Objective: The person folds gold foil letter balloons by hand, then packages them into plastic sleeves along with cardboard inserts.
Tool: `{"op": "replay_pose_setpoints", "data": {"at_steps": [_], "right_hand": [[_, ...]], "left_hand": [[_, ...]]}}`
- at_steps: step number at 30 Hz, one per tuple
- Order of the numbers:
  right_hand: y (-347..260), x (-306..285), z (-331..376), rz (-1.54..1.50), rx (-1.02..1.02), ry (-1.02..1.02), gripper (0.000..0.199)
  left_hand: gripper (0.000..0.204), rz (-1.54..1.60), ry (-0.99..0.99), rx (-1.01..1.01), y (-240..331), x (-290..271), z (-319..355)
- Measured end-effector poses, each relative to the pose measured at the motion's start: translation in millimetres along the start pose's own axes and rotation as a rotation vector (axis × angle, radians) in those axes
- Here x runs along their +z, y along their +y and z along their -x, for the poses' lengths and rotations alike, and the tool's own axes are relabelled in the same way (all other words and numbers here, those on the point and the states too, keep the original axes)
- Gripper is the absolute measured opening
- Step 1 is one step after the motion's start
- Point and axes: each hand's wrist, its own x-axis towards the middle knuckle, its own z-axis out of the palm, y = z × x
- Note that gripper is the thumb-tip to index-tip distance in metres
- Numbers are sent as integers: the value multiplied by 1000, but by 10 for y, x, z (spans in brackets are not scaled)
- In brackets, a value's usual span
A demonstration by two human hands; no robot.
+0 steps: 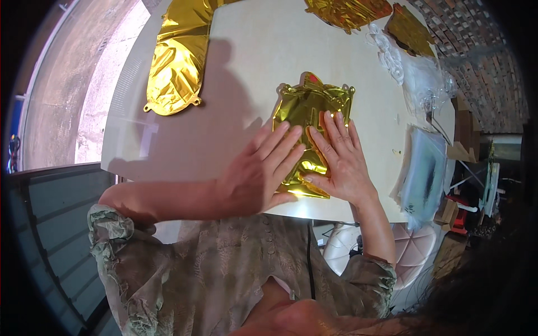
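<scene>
A folded gold foil balloon lies flat near the table's front edge, with small tabs at its far corners and a reddish spot at its far end. My left hand rests along its left side, fingers stretched out and pointing away. On the right part of the foil lies my right hand, fingers extended and slightly spread, thumb toward the left. Both palms face down, and neither hand grips anything. At the far left is another gold foil balloon, long and flat, with a rounded near end and two small tabs.
More folded gold foil lies at the far edge, beside another gold piece. White ribbon or string and clear plastic sit at the right. A stack of clear plastic bags lies along the right edge. Below stands a padded chair.
</scene>
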Motion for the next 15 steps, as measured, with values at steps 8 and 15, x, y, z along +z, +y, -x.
{"op": "replay_pose_setpoints", "data": {"at_steps": [8, 15], "right_hand": [[-11, -10, 1, 14, -7, -6, 87], [-2, -2, -7, 13, -1, -9, 87]], "left_hand": [[50, 552, 156, -684, -528, -170, -197], [56, 867, -11, -753, -958, -152, -674]]}}
